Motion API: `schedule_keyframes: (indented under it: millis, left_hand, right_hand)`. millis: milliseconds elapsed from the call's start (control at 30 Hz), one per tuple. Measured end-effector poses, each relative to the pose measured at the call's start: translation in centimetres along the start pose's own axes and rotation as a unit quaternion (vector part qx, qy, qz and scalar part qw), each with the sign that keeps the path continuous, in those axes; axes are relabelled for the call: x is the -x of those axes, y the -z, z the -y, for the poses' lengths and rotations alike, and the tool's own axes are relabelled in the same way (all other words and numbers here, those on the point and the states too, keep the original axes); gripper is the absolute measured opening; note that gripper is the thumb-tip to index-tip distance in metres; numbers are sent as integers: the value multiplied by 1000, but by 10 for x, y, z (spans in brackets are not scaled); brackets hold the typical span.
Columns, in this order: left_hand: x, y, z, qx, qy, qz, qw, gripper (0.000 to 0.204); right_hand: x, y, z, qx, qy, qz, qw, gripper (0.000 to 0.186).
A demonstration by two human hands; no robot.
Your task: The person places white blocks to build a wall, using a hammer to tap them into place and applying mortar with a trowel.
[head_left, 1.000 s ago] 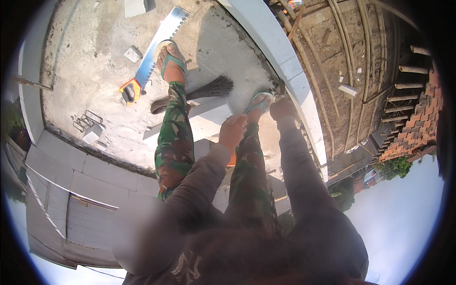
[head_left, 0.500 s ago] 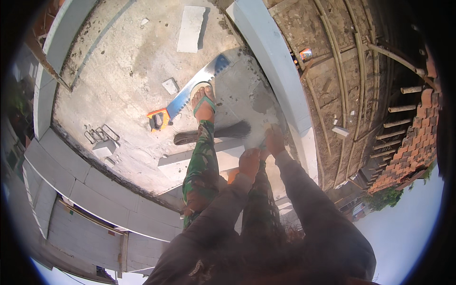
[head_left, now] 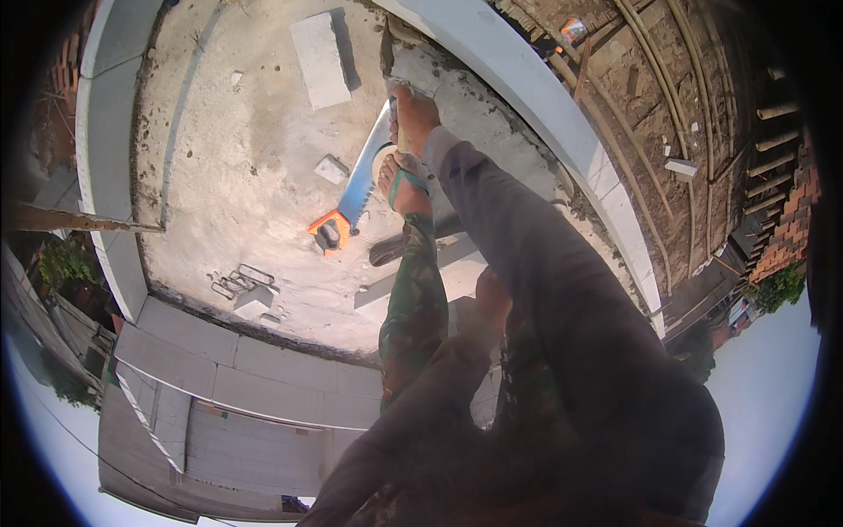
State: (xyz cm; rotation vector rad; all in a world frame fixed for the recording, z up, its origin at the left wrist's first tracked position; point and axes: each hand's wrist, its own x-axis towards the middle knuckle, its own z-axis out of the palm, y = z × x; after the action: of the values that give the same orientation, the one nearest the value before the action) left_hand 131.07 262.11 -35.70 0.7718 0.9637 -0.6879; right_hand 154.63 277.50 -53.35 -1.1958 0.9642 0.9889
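Note:
A hand saw [head_left: 362, 183] with a blue and silver blade lies on the concrete floor, its orange handle [head_left: 330, 232] toward me. My right hand [head_left: 413, 117] stretches far forward over the blade's tip end, with its fingers curled closed. What it holds, if anything, I cannot make out. Beside the blade is my sandalled foot [head_left: 406, 186]. My left hand [head_left: 492, 297] is low between my legs, blurred and partly covered by the right sleeve. A long pale block [head_left: 378, 294] and a dark bristle bundle [head_left: 391, 252] lie near my leg.
A white block [head_left: 320, 60] lies ahead, and a smaller pale chunk [head_left: 331, 169] is left of the saw. Bent metal rods [head_left: 241, 279] sit beside another chunk [head_left: 255, 303]. Low block walls [head_left: 536, 101] border the floor; beyond the right wall are bamboo poles [head_left: 676, 97].
My right hand has left its place beside the left hand and reached forward to the saw's tip end. My left hand stays low. The whole view has shifted and turned slightly.

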Motion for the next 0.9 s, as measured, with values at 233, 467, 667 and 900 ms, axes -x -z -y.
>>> schedule_keyframes:
  millis: [233,467,667,900]
  left_hand:
    - [11,17,70,116,19,7,993,32]
    - [21,24,50,-183,32,-11,983,29]
    - [14,44,24,-88,152,-107,979,42]
    - [24,35,30,-133,187,-67,971,51]
  right_hand:
    - [55,110,-69,-86,-28,-115,989,34]
    - [77,119,-67,41,-1,3,999,35]
    - [43,145,-76,-45,5,-94,995,33]
    - [90,304,-152,254,85,-191,944,35]
